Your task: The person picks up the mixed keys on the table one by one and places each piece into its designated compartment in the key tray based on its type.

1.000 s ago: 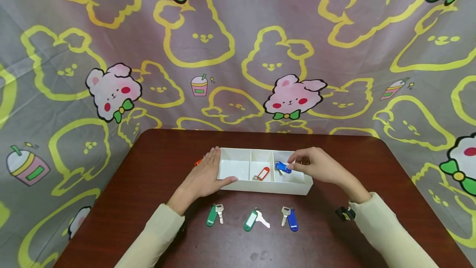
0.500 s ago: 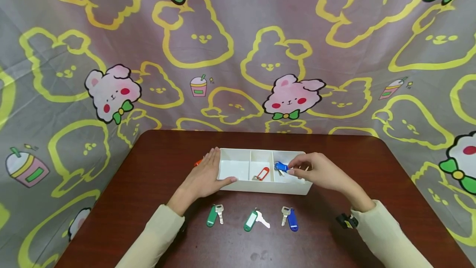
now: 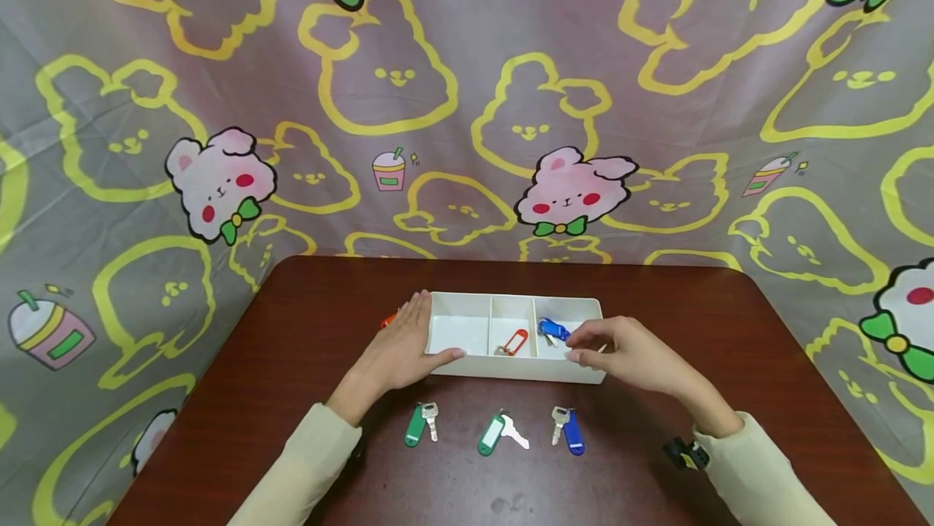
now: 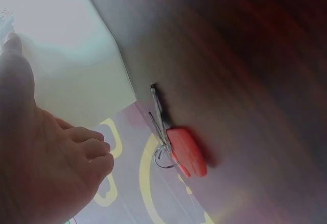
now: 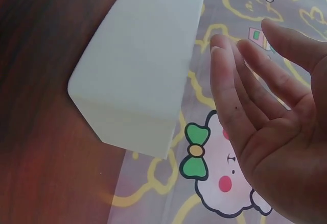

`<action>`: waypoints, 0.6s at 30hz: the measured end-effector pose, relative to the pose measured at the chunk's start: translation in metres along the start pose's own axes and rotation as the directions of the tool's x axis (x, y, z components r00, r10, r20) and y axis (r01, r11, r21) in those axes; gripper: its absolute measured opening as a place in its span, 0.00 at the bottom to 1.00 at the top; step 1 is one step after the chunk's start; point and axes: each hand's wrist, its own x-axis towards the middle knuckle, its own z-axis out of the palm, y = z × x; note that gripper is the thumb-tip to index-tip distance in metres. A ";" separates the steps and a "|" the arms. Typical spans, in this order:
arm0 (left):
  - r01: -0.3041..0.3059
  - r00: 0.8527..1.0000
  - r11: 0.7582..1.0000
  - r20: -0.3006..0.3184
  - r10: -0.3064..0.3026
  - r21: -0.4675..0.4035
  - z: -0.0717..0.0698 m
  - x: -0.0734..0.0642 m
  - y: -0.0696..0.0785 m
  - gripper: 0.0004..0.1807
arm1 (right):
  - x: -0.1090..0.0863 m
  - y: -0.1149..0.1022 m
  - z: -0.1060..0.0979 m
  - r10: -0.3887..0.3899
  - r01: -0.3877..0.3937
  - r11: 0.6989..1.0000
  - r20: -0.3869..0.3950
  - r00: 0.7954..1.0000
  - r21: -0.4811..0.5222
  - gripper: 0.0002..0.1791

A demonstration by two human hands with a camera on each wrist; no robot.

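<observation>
A white three-compartment box [image 3: 511, 366] stands on the table. My left hand [image 3: 397, 348] lies along its left end, fingers straight and thumb over the front rim. Over the right compartment hovers my right hand [image 3: 636, 352], fingers loosely bent and thumb apart from them; nothing sits between them in the right wrist view. Just left of those fingertips, a blue key tag [image 3: 552, 329] with its key lies in the right compartment. The middle compartment holds a red-framed key tag [image 3: 516, 341]. Beyond the left hand lies an orange-red key tag [image 4: 188, 151] with keys, mostly hidden in the head view.
In front of the box, a row of tagged keys lies on the dark wooden table [image 3: 321, 299]: a green tag [image 3: 414, 426], a second green tag [image 3: 492, 435] and a blue tag [image 3: 574, 434]. A patterned curtain [image 3: 452, 104] hangs behind the table.
My right hand has let go of the blue key tag in the right compartment and drawn back slightly toward me. The left hand stays at the box's left end.
</observation>
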 end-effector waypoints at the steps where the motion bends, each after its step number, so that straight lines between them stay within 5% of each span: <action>1: 0.000 1.000 1.000 -0.001 0.000 0.001 0.000 0.000 0.000 0.70 | -0.001 0.000 0.001 0.002 -0.002 1.000 0.001 1.000 0.000 0.12; 18: -0.011 1.000 1.000 -0.004 0.011 0.006 0.001 0.001 -0.001 0.70 | -0.027 0.010 0.021 -0.032 0.032 0.999 0.021 0.999 0.002 0.13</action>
